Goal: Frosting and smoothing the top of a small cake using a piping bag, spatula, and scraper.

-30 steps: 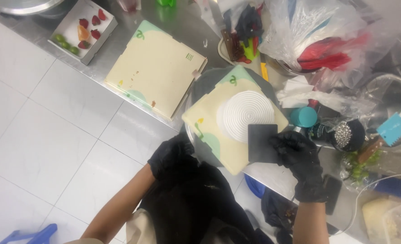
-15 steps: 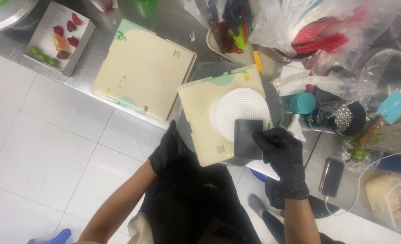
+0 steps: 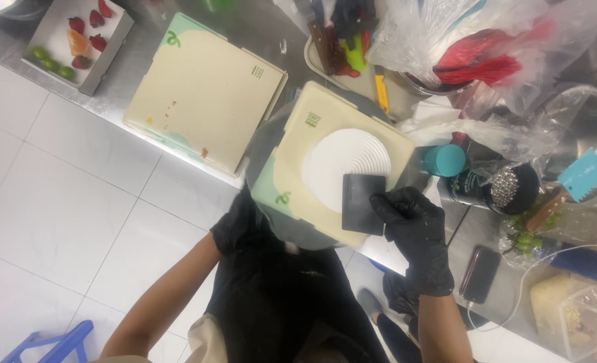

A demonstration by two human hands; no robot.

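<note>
The right hand [image 3: 413, 225], black-gloved, has its grip clamped on a dark flat rectangular scraper [image 3: 362, 204] touching the round white ridged cake [image 3: 342, 161]; the left hand's [image 3: 234, 225] grip cannot be told.

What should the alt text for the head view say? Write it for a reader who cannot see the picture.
Seen from above, a person's black-gloved right hand holds a dark flat scraper against a round white cake on a cream square board. The gloved left hand rests at the dark turntable beneath, on a cluttered steel counter.
</note>
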